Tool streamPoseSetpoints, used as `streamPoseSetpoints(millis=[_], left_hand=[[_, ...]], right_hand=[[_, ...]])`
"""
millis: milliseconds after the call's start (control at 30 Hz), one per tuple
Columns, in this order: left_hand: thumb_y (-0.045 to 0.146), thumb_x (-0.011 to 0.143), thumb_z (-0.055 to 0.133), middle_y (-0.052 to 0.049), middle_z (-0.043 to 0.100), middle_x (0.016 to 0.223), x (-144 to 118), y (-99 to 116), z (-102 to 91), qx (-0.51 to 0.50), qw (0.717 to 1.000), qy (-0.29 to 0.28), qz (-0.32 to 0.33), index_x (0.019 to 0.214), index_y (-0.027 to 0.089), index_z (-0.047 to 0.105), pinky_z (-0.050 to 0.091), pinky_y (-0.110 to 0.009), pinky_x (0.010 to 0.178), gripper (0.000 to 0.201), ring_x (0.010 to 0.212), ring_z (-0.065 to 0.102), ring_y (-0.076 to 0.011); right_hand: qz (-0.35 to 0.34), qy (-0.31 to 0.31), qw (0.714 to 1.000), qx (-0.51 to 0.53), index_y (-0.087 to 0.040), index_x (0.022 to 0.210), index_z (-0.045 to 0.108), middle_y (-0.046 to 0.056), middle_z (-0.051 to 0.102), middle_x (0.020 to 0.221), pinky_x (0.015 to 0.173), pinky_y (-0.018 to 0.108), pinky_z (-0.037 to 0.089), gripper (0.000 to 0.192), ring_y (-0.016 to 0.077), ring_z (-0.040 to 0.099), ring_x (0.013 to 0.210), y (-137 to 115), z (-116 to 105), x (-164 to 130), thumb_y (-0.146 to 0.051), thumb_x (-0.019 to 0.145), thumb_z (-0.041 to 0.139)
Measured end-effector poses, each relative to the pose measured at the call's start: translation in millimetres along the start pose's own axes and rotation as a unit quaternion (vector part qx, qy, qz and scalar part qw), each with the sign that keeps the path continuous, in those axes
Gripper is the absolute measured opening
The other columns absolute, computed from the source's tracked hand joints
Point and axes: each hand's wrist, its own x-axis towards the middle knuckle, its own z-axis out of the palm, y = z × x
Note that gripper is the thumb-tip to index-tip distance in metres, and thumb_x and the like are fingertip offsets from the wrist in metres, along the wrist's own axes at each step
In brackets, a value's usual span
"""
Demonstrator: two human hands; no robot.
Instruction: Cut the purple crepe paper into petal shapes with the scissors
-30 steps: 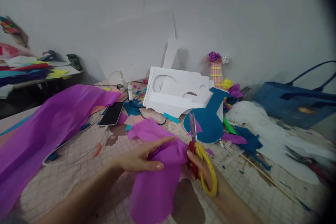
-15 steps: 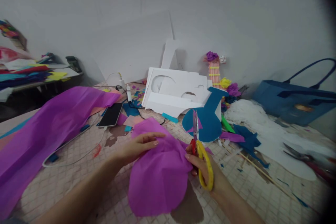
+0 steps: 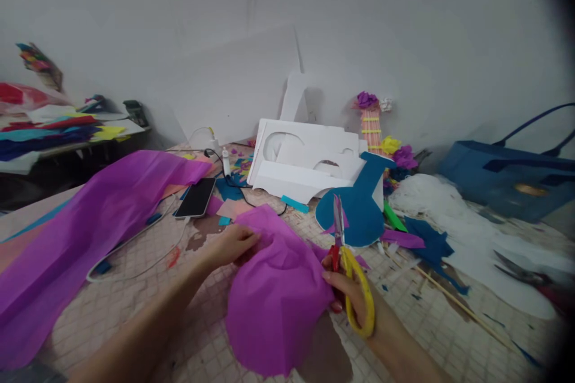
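Holds a thin, bright purple paper sheet [image 3: 278,311] between two bare hands, low at centre, creased near the top and spreading rounded toward the near edge; cannot tell how much of it rests on the pale, grid-patterned surface [image 3: 193,326]. Pinches its upper left edge in the curled fingers of the left hand [image 3: 236,245], with tips partly hidden by the paper. Pinches its right edge in the fingers of the right hand [image 3: 350,290], while also grasping scissors with one red and one yellow handle [image 3: 347,260], blades pointing up and away. Just beyond the blades: a flat, deep blue, flask-shaped cutout [image 3: 359,215], tilted against a stack of white, cut-out card panels [image 3: 305,176]. To the left: a long, crumpled length of purple paper [image 3: 103,215], running toward the near left corner; next to it, a black-screened phone [image 3: 196,198] with white cable attached. To the right: a jagged, dark blue scrap [image 3: 431,242], a thin wooden stick [image 3: 467,310] lying slantwise, a heap of fluffy white material [image 3: 422,197], and open-nosed pliers with red handles [image 3: 530,277], blurred. Behind these, against the wall: a blue handbag with darker straps [image 3: 476,173].
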Motion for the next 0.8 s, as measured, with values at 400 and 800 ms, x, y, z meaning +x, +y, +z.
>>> streamPoseSetpoints(millis=[400,800], left_hand=[[0.029,0.074,0.057,-0.013,0.064,0.095,47.9,-13.8,-20.5,0.290,0.943,0.162,-0.012,0.092,0.017,0.062,0.044,-0.032,0.071,0.022,0.091,0.060,-0.0275],[0.025,0.070,0.061,-0.009,0.068,0.091,124.9,36.6,-75.8,0.213,0.965,0.112,0.104,0.088,0.013,0.068,0.044,-0.025,0.075,0.023,0.085,0.061,-0.0204]], right_hand=[[0.020,-0.049,0.999,0.015,-0.019,0.079,0.053,-0.010,0.049,0.045,0.032,0.014,0.024,0.030,0.0028,0.035,0.030,9.7,0.2,-2.2,-0.032,0.061,0.073],[0.025,-0.035,0.999,0.031,-0.020,0.071,0.050,-0.010,0.047,0.046,0.032,0.015,0.025,0.032,0.0044,0.038,0.034,1.2,13.4,-3.3,-0.033,0.056,0.075]])
